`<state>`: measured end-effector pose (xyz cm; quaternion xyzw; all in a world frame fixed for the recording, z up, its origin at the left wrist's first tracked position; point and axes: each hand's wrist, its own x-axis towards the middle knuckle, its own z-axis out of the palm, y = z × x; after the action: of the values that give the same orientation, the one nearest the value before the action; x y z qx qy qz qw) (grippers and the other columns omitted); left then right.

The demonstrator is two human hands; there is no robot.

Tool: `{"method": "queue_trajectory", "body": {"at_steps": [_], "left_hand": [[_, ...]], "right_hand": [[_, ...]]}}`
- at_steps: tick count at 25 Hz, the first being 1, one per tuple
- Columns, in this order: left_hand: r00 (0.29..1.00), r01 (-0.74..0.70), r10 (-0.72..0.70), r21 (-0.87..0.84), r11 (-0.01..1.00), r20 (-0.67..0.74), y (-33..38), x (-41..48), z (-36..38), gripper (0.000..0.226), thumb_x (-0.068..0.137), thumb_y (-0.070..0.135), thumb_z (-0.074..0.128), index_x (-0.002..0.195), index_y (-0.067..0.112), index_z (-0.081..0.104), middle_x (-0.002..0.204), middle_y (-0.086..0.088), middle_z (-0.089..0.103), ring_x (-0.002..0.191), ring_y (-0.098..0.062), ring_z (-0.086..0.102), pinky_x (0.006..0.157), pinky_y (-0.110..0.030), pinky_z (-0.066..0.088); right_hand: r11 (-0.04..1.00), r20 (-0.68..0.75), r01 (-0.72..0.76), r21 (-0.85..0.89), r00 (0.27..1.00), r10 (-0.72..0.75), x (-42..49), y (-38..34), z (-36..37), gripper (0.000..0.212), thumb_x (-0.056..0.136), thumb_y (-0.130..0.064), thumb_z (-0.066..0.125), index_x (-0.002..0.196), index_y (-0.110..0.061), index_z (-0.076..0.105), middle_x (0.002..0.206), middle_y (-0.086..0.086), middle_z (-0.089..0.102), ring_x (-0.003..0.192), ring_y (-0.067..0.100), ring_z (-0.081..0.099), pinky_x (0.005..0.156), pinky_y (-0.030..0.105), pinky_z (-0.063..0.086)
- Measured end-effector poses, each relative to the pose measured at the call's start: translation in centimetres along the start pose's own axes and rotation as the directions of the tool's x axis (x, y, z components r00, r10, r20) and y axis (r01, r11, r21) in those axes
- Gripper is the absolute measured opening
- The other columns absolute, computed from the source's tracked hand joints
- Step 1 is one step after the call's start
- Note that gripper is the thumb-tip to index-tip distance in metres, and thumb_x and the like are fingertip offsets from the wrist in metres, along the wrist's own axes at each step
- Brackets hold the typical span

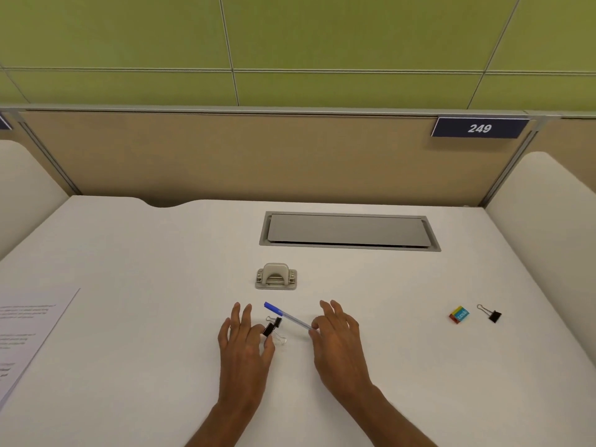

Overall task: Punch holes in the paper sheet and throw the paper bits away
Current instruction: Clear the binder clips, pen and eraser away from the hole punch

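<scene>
A small beige hole punch point(276, 276) stands on the white desk point(161, 366), just beyond my hands. The printed paper sheet point(29, 327) lies flat at the desk's left edge, partly out of view. My left hand point(242, 343) rests on the desk with fingers spread; its thumb touches a black binder clip point(272, 327). My right hand point(338, 340) pinches the clear end of a blue-capped pen point(287, 315) between thumb and forefinger. The pen lies slanted over the clip.
A grey cable hatch point(350, 231) is set into the desk behind the punch. A small colourful eraser point(459, 314) and a second black binder clip point(491, 313) lie at the right. Partition walls close the desk at back and sides.
</scene>
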<state>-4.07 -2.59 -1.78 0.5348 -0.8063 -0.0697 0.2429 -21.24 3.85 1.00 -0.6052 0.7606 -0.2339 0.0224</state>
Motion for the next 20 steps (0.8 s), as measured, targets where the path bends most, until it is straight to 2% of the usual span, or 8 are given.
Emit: {"method": "queue_trajectory", "body": {"at_steps": [2,5,8,11,12,14,17,20], "left_hand": [[0.997,-0.072,0.072,-0.058,0.996,-0.015,2.3,0.8,0.4,0.015,0.080,0.014,0.077,0.094,0.013,0.072,0.140,-0.015,0.058,0.142,-0.032,0.040,0.119,-0.033,0.014],[0.983,-0.183,0.183,-0.146,0.972,-0.013,7.0,2.1,2.0,0.009,0.083,0.014,0.075,0.090,0.016,0.070,0.143,-0.014,0.056,0.145,-0.029,0.034,0.119,-0.036,0.019],[0.972,-0.222,0.234,-0.251,0.942,0.020,13.1,3.6,4.1,0.009,0.083,0.015,0.076,0.089,0.017,0.069,0.146,-0.013,0.053,0.147,-0.024,0.027,0.118,-0.040,0.028],[0.952,-0.277,0.302,-0.286,0.917,0.049,18.3,4.9,6.5,0.002,0.088,0.016,0.070,0.087,0.015,0.068,0.148,-0.012,0.050,0.149,-0.026,0.026,0.119,-0.044,0.028],[0.951,-0.271,0.302,-0.287,0.919,0.068,18.6,5.3,6.9,0.003,0.088,0.016,0.069,0.087,0.014,0.068,0.148,-0.012,0.050,0.149,-0.027,0.027,0.119,-0.042,0.027],[0.934,-0.309,0.349,-0.312,0.898,0.078,24.1,6.2,10.1,0.007,0.091,0.018,0.065,0.089,0.012,0.069,0.151,-0.012,0.047,0.151,-0.025,0.022,0.120,-0.036,0.017],[0.938,-0.256,0.315,-0.325,0.910,0.143,25.6,6.6,11.7,0.017,0.096,0.024,0.057,0.097,0.013,0.069,0.157,-0.006,0.038,0.153,-0.020,0.010,0.119,-0.027,0.003],[0.933,-0.244,0.312,-0.322,0.915,0.178,28.1,6.9,14.1,0.020,0.098,0.028,0.053,0.100,0.015,0.068,0.160,-0.003,0.032,0.154,-0.018,0.004,0.120,-0.025,0.002]], "right_hand": [[0.997,-0.066,-0.069,0.033,0.995,0.071,0.4,1.5,-1.6,0.011,0.080,-0.005,0.079,0.082,-0.012,0.071,0.121,0.018,0.071,0.121,0.038,0.063,0.095,0.050,0.051],[0.983,-0.143,-0.176,0.046,0.973,0.181,1.2,5.7,-4.9,0.008,0.085,-0.003,0.073,0.084,-0.010,0.069,0.127,0.022,0.067,0.127,0.041,0.057,0.097,0.051,0.050],[0.963,-0.205,-0.268,-0.040,0.945,0.254,1.3,12.2,-8.5,0.008,0.086,0.001,0.070,0.084,-0.006,0.067,0.129,0.025,0.064,0.129,0.045,0.054,0.098,0.053,0.048],[0.930,-0.234,-0.351,-0.111,0.919,0.318,1.0,18.4,-11.6,0.008,0.084,0.003,0.071,0.084,-0.003,0.066,0.127,0.028,0.064,0.128,0.047,0.054,0.095,0.055,0.047],[0.922,-0.238,-0.363,-0.133,0.915,0.326,1.1,19.2,-11.9,0.007,0.084,0.003,0.072,0.084,-0.003,0.067,0.127,0.029,0.064,0.127,0.047,0.054,0.095,0.055,0.047],[0.877,-0.263,-0.449,-0.169,0.878,0.399,0.4,25.5,-13.8,0.005,0.085,0.002,0.070,0.084,-0.001,0.067,0.127,0.030,0.064,0.126,0.048,0.054,0.094,0.055,0.047],[0.838,-0.223,-0.503,-0.211,0.860,0.459,0.4,28.2,-13.8,0.005,0.090,0.000,0.063,0.088,0.000,0.068,0.129,0.027,0.062,0.128,0.045,0.052,0.096,0.053,0.045],[0.803,-0.195,-0.550,-0.230,0.835,0.515,0.1,31.5,-13.3,0.012,0.095,-0.004,0.056,0.094,-0.002,0.068,0.136,0.023,0.059,0.134,0.039,0.047,0.100,0.050,0.042]]}}
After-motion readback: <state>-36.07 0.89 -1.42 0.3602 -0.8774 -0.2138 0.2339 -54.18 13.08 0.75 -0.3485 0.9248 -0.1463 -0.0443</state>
